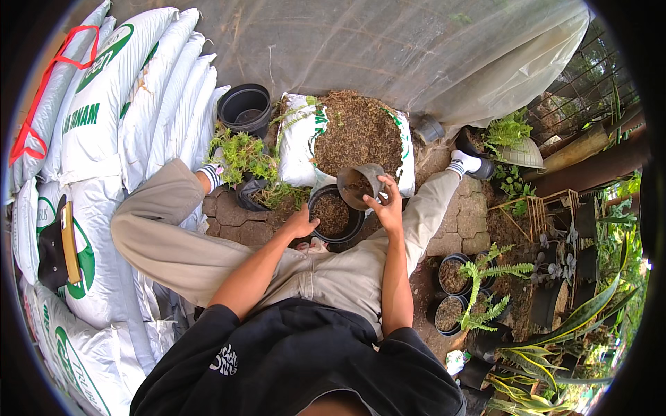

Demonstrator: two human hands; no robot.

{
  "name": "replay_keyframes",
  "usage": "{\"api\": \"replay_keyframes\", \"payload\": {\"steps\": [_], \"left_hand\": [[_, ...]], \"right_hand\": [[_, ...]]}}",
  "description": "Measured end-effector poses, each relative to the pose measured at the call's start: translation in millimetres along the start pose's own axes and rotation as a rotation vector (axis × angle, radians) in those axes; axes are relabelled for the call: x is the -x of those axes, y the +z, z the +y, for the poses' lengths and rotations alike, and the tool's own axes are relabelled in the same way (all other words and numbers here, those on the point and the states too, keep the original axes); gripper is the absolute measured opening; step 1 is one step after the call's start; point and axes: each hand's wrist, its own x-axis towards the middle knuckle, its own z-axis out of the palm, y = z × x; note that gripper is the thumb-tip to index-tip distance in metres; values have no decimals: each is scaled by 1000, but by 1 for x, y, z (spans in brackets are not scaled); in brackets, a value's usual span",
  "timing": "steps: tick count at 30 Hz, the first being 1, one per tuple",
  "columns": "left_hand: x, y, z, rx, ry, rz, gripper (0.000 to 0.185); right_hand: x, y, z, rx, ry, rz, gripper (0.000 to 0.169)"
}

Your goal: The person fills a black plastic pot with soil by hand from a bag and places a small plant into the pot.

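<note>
Between my legs a black plastic plant pot (334, 237) holds brown potting mix (331, 214). My left hand (301, 222) grips its left rim. In my right hand (386, 205) is a smaller grey pot (349, 182), tilted above the right side of the black pot, with some soil visible inside. Just beyond lies an opened white sack (297, 158), its top full of loose brown planting mix (359, 130).
Stacked white sacks (104, 125) rise on the left. An empty black pot (244, 106) and a leafy green plant (244, 158) stand beside the open sack. Potted ferns (476, 281) and other plants line the right. A plastic sheet (364, 47) hangs behind.
</note>
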Motion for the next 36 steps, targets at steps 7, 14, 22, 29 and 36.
{"api": "replay_keyframes", "payload": {"steps": [7, 14, 22, 29, 36], "left_hand": [[-2, 2, -2, 27, 22, 5, 90], [-3, 3, -5, 45, 28, 9, 87], [-4, 4, -6, 34, 53, 18, 83], [-1, 1, -3, 11, 22, 6, 85], [-1, 3, -2, 6, 35, 30, 86]], "right_hand": [[-2, -4, 7, -122, 46, -16, 66], [0, 0, -2, -93, 44, -14, 63], [-2, -1, 7, -125, 54, -62, 61], [1, 1, -6, -167, 92, -55, 60], [-1, -3, 0, -129, 66, 4, 60]]}}
